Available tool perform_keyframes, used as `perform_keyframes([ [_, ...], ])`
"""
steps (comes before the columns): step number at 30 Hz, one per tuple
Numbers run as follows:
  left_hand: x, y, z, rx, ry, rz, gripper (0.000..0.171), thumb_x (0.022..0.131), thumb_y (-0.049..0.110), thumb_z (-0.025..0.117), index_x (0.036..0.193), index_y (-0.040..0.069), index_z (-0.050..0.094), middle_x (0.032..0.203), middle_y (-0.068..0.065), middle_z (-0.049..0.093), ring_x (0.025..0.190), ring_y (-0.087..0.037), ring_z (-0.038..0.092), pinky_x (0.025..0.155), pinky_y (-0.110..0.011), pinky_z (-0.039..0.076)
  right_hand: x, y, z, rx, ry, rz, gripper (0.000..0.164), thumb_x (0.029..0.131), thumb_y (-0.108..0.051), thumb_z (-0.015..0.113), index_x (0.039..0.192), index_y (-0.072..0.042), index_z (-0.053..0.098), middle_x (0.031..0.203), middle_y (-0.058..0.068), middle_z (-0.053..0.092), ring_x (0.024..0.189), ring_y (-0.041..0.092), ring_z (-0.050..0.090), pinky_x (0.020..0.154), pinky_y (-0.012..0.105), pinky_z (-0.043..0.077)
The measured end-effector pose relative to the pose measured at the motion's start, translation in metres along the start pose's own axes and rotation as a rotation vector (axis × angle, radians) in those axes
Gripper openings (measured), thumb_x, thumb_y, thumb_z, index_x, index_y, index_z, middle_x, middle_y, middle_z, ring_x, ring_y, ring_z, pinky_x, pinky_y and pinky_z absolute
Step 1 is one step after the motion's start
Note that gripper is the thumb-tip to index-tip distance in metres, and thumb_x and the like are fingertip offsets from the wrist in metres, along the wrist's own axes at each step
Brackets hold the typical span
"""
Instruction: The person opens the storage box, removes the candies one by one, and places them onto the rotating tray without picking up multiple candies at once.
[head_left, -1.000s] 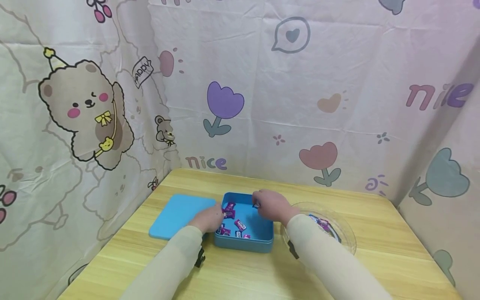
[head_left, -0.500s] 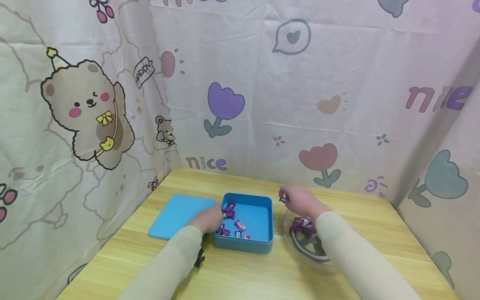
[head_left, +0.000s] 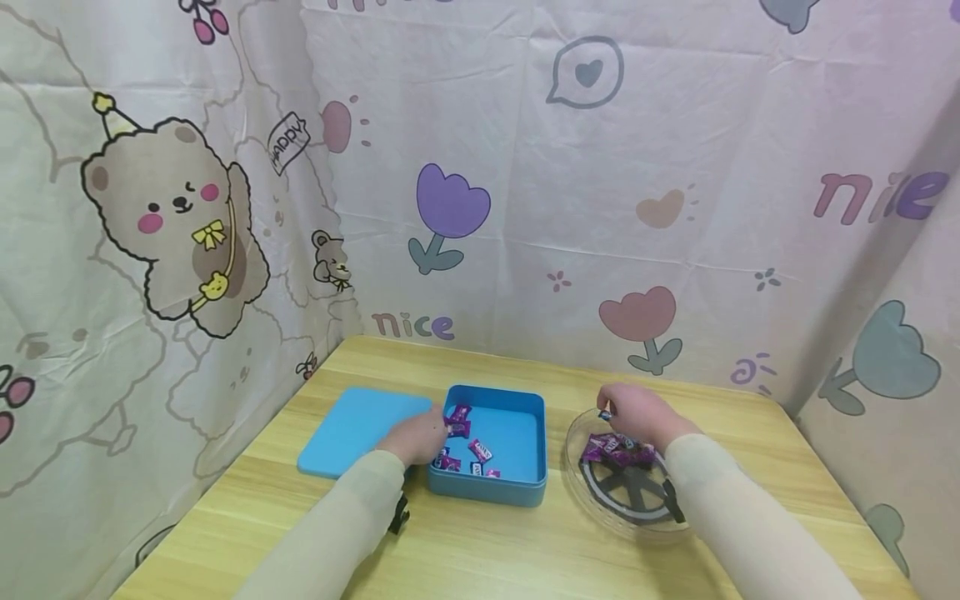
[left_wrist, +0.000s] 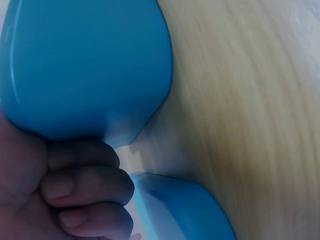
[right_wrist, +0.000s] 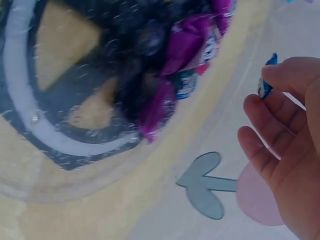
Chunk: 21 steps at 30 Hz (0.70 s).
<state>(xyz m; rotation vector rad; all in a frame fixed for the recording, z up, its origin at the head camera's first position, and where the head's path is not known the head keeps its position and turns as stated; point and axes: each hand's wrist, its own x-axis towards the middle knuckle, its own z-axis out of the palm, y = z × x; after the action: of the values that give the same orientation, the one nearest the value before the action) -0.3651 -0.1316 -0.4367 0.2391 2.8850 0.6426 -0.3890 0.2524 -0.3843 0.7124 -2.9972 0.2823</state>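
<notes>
My right hand [head_left: 641, 412] pinches a small blue wrapped candy [right_wrist: 267, 77] between thumb and fingertip, above the far rim of a clear round dish [head_left: 573, 479]. Purple-wrapped candies [head_left: 618, 450] lie piled in the dish. A blue rectangular box [head_left: 487, 490] stands open at the middle, with several purple and blue candies [head_left: 480, 451] scattered on its floor. With my left hand [head_left: 416, 437] I grip the left wall of the box. In the left wrist view, curled fingers [left_wrist: 90, 186] press against its outer side; the thumb is hidden there.
A flat light-blue lid [head_left: 360, 433] lies on the wooden table [head_left: 480, 550] left of the box. Printed curtains [head_left: 525, 208] rise behind and beside the table. A dark wheel-like shape [head_left: 633, 487] shows through the dish.
My right hand has moved right, from over the box to above the dish, carrying the blue candy. My left hand has stayed at the box's left wall.
</notes>
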Motion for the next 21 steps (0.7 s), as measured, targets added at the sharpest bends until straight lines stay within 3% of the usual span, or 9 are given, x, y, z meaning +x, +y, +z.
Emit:
perform_keyframes([
  [7, 0.000, 0.000, 0.001, -0.033, 0.001, -0.011, 0.058, 0.109, 0.025, 0.038, 0.155, -0.009, 0.026, 0.157, -0.025, 0.037, 0.138, -0.038, 0.044, 0.109, -0.059, 0.038, -0.003, 0.006, 0.012, 0.034, -0.089, 0.063, 0.026, 0.079, 0.005, 0.064, 0.101, -0.008, 0.067, 0.086, 0.000, 0.061, 0.077, 0.018, 0.056, 0.074, 0.043, 0.053],
  [21, 0.000, 0.001, 0.001, -0.023, -0.002, -0.017, 0.060, 0.109, 0.027, 0.041, 0.155, -0.009, 0.026, 0.156, -0.025, 0.038, 0.136, -0.039, 0.045, 0.108, -0.060, 0.039, 0.004, 0.003, 0.028, -0.001, -0.078, 0.041, 0.019, 0.086, 0.007, 0.063, 0.097, -0.008, 0.066, 0.092, 0.005, 0.065, 0.086, 0.022, 0.062, 0.084, 0.047, 0.054],
])
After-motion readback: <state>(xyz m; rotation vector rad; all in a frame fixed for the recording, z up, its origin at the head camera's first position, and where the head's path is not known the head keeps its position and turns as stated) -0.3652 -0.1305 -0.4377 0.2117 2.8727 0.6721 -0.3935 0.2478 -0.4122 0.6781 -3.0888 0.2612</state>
